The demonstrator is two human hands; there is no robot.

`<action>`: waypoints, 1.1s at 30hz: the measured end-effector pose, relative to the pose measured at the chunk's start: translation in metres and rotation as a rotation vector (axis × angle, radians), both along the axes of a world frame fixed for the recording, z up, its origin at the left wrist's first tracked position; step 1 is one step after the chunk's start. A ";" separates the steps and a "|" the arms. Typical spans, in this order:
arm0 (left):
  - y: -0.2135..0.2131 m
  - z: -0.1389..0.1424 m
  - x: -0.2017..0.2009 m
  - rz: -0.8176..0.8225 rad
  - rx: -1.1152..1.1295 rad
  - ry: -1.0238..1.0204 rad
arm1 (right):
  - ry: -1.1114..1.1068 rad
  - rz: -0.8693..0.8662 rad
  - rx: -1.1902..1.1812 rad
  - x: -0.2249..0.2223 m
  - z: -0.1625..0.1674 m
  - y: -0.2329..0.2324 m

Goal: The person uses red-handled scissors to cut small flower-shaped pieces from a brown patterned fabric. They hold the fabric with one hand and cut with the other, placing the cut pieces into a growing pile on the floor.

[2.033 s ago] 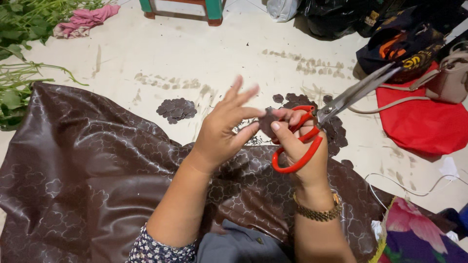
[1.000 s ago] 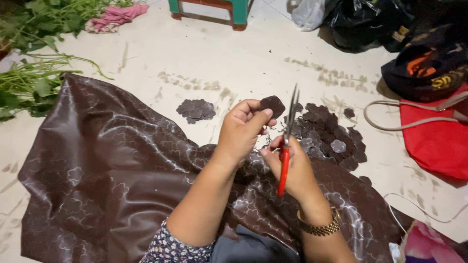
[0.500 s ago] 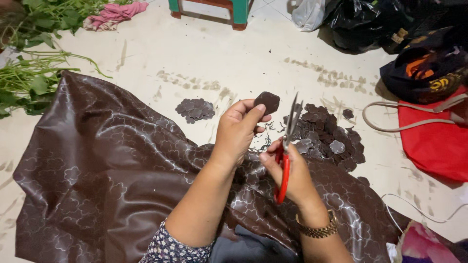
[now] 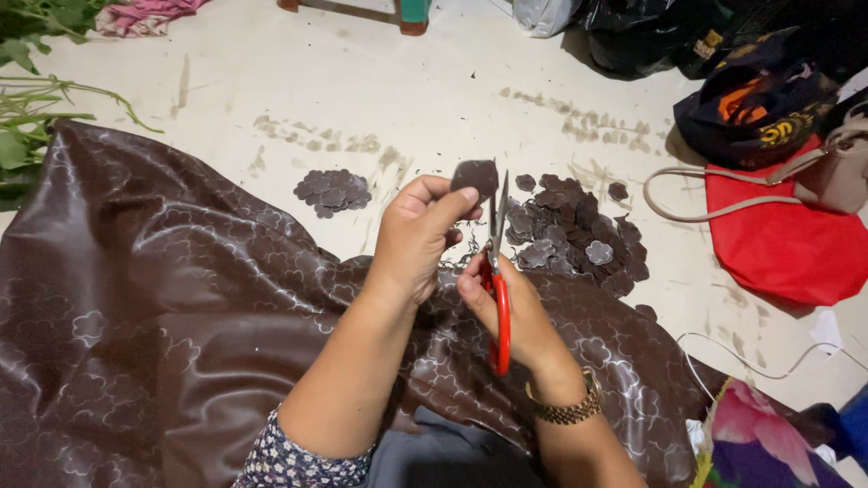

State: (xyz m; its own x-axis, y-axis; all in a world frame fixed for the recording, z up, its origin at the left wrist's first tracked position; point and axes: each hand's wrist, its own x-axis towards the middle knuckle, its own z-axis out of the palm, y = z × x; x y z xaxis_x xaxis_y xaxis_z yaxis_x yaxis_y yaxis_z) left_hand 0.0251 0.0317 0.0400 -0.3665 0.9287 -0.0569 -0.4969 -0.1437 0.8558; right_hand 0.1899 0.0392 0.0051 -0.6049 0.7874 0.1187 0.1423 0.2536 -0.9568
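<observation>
My left hand (image 4: 418, 237) pinches a small dark brown fabric piece (image 4: 476, 176) between thumb and fingers, held up in front of me. My right hand (image 4: 506, 312) grips red-handled scissors (image 4: 497, 271), blades pointing up and touching the right edge of that piece. Under both arms lies a large shiny brown patterned cloth (image 4: 163, 298) spread over the floor. Beyond the hands sits a big pile of cut brown flower-shaped pieces (image 4: 579, 230), and a smaller pile (image 4: 333, 192) lies to the left.
A red bag (image 4: 782, 244) with a beige strap and a dark bag (image 4: 750, 99) lie at the right. Green leafy stems (image 4: 27, 99) are at the far left. A pink cloth (image 4: 145, 14) and a furniture leg (image 4: 411, 14) are at the top. Floral fabric (image 4: 768, 443) lies bottom right.
The scissors swung from pointing right to blades upright beside the piece. My left hand closed on the brown piece and holds it against the blades.
</observation>
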 end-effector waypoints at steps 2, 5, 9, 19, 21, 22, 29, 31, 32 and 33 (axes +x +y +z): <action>-0.001 0.001 0.002 -0.036 0.001 0.034 | 0.042 0.020 -0.046 0.000 -0.001 0.000; -0.001 0.002 0.004 -0.091 0.005 0.060 | 0.054 -0.006 -0.110 0.002 -0.001 0.002; -0.002 0.001 0.008 -0.092 0.033 0.006 | 0.077 -0.001 -0.102 0.007 -0.002 0.004; 0.000 -0.002 0.014 -0.033 0.046 -0.036 | 0.155 0.085 -0.199 0.009 -0.007 0.003; 0.000 -0.004 0.016 -0.034 0.075 -0.030 | 0.147 0.079 -0.199 0.010 -0.008 0.003; 0.001 -0.004 0.017 -0.036 0.090 -0.027 | 0.147 0.083 -0.197 0.010 -0.009 0.003; 0.000 -0.005 0.021 -0.033 0.077 -0.048 | 0.163 0.072 -0.168 0.011 -0.009 0.003; 0.001 -0.005 0.022 -0.004 0.094 -0.001 | 0.162 0.063 -0.156 0.010 -0.008 0.003; 0.002 -0.004 0.023 0.004 0.098 0.005 | 0.158 0.061 -0.151 0.010 -0.008 0.003; 0.002 -0.004 0.023 0.012 0.101 0.012 | 0.153 0.057 -0.148 0.009 -0.008 0.002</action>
